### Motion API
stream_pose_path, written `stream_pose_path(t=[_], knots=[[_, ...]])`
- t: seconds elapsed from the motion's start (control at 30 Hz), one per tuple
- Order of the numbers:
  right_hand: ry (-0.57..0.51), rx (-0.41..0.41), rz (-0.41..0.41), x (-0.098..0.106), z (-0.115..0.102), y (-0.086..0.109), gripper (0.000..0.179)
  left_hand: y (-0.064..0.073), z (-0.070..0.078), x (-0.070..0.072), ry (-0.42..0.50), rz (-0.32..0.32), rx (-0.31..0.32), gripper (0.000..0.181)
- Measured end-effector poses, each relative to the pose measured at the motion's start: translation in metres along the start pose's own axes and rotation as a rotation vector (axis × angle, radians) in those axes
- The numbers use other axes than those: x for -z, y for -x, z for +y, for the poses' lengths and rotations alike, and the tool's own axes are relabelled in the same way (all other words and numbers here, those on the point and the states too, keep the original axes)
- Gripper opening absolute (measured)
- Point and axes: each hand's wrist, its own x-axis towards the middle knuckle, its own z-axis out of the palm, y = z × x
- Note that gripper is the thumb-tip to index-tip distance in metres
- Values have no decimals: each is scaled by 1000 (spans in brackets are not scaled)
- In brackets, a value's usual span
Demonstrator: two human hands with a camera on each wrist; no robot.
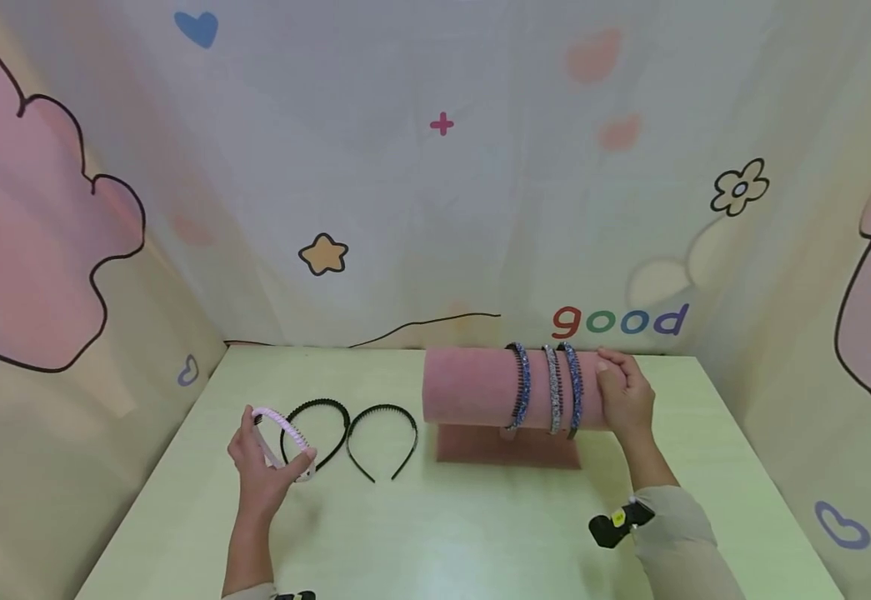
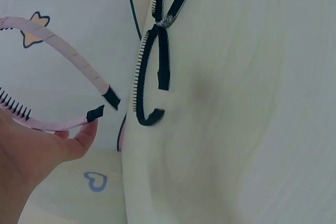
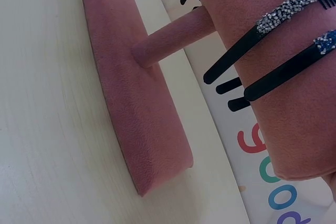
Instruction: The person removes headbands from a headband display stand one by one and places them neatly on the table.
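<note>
My left hand holds a lilac toothed headband between thumb and fingers above the table's left part. In the left wrist view, the black tips of this headband point away from the palm. On the right, my right hand grips the right end of a pink plush display roll, mostly out of sight in its own wrist view. Around the roll sit a blue glittery headband, a silver one and another blue one, their black ends hanging below it in the right wrist view.
Two black toothed headbands lie side by side on the table, a left one partly behind the lilac one and a right one. A post joins the roll to its flat pink base. Printed curtains enclose the table's back and sides.
</note>
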Motion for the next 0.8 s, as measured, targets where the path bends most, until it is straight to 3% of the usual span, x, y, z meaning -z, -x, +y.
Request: stream_pose_path(t=[0.2, 0.5, 0.67, 0.8], knots=[[10, 5, -8, 0, -1, 1, 28, -2, -5, 8, -53, 29, 48, 116], [0, -13, -11, 1, -1, 1, 28, -5, -11, 10, -91, 14, 134, 117], [-5, -17, -18, 1, -3, 1, 29, -7, -14, 14, -100, 40, 191, 122], [0, -17, -21, 1, -2, 2, 29, -9, -17, 15, -97, 80, 200, 123]])
